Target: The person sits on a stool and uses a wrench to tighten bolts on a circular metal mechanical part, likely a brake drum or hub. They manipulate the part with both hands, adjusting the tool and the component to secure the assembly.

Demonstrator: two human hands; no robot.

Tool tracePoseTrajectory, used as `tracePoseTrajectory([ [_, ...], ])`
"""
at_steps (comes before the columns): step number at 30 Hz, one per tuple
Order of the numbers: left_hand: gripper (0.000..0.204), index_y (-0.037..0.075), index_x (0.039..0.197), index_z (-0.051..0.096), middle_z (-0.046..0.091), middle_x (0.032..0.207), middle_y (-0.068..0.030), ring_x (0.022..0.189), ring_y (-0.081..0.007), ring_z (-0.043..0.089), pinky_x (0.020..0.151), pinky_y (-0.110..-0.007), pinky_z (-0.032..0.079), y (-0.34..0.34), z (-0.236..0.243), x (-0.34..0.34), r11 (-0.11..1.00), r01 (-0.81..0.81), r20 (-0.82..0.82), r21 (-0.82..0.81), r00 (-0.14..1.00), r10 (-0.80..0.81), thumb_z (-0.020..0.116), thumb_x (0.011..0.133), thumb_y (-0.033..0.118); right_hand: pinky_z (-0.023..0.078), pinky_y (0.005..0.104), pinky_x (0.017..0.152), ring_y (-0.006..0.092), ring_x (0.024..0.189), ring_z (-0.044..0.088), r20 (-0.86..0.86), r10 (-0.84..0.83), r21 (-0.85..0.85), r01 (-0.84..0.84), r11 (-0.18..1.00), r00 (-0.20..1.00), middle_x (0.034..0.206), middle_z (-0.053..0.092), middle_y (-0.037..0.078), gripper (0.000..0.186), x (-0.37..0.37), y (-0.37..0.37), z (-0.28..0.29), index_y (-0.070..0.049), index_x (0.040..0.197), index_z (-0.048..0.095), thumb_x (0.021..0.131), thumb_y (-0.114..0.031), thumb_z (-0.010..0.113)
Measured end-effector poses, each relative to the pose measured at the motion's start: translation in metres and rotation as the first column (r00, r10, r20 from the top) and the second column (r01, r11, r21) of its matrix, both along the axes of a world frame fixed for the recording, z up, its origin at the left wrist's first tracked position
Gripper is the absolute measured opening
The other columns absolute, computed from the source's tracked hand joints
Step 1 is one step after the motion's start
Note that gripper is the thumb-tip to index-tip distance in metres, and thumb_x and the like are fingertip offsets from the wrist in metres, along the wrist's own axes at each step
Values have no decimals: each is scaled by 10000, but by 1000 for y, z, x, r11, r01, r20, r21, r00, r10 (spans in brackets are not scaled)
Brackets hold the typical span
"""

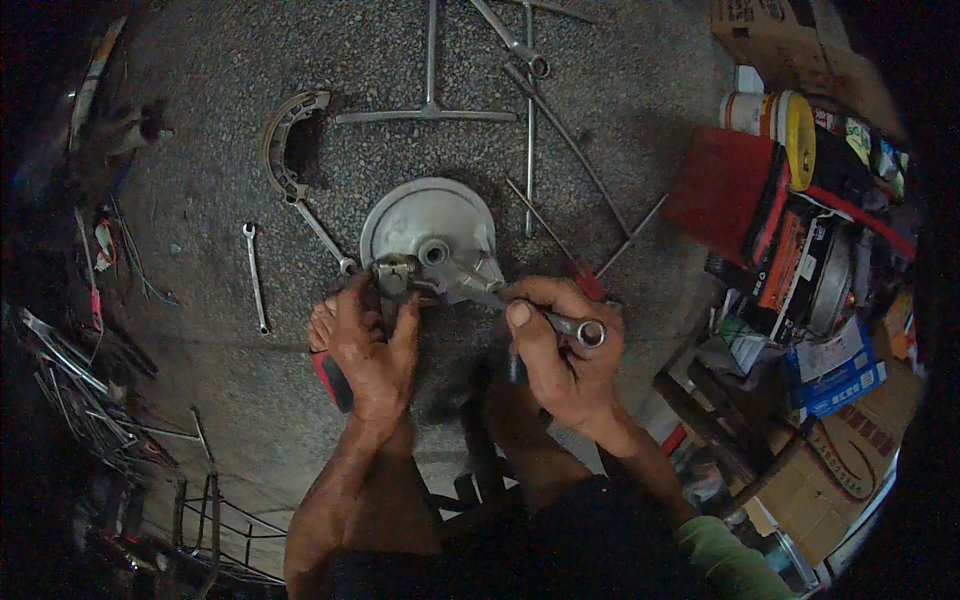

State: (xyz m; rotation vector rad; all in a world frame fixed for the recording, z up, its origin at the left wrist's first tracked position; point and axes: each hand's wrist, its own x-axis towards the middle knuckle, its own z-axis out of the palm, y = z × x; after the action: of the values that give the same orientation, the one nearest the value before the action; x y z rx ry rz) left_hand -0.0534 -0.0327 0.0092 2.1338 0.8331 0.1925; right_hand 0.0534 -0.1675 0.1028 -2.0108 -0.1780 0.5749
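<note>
A round grey metal brake plate (400, 220) with a raised centre hub lies on the ground in front of me. At its near left edge, my left hand (370, 350) is closed round a small dark metal part (397, 268), whose lower portion the fingers hide. My right hand (565, 350) grips a combination wrench (565, 325); its ring end sticks out to the right past the fingers. The wrench's other end points toward the plate's near right side, by a cast arm (480, 278). Whether it touches the plate I cannot tell.
A curved brake shoe (275, 145) and two wrenches, one upright (255, 278) and one slanted (325, 235), lie left of the plate. Beyond it are T-handle tools (430, 112) and a screwdriver (550, 235). Boxes, a red case (725, 190) and a tub (755, 115) crowd the right.
</note>
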Motion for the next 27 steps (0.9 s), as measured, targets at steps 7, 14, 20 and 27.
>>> tracePoseTrajectory([
  [7,344,38,1012,449,595,833,-126,667,-221,566,567,-330,452,-14,10,-9,910,21,-156,-413,983,-93,714,802,104,415,239,500,95,564,556,162,79,-21,-77,997,984,662,608,51,124,8,1,-2,22,918,654,829,-61,627],
  [14,320,38,1004,444,560,900,-140,800,-238,565,602,-339,453,-15,0,-16,903,58,-164,-426,976,-141,695,811,78,490,285,555,202,609,644,373,308,-91,-296,951,875,743,656,124,150,-2,-10,-6,24,905,652,760,5,619],
  [20,272,21,1038,451,570,742,-96,642,-166,555,576,-300,445,-13,1,-11,909,43,-67,-414,995,-78,649,854,54,489,284,564,198,605,634,287,264,16,-280,960,921,744,654,132,157,-11,-25,-10,35,900,653,749,30,609],
  [27,304,-4,1130,442,561,787,-91,656,-138,536,588,-265,444,-7,6,-9,933,129,-81,-336,983,-165,615,894,78,474,290,540,190,595,624,219,304,30,-318,948,927,748,657,123,159,-10,-30,-9,31,913,665,758,25,630],
])
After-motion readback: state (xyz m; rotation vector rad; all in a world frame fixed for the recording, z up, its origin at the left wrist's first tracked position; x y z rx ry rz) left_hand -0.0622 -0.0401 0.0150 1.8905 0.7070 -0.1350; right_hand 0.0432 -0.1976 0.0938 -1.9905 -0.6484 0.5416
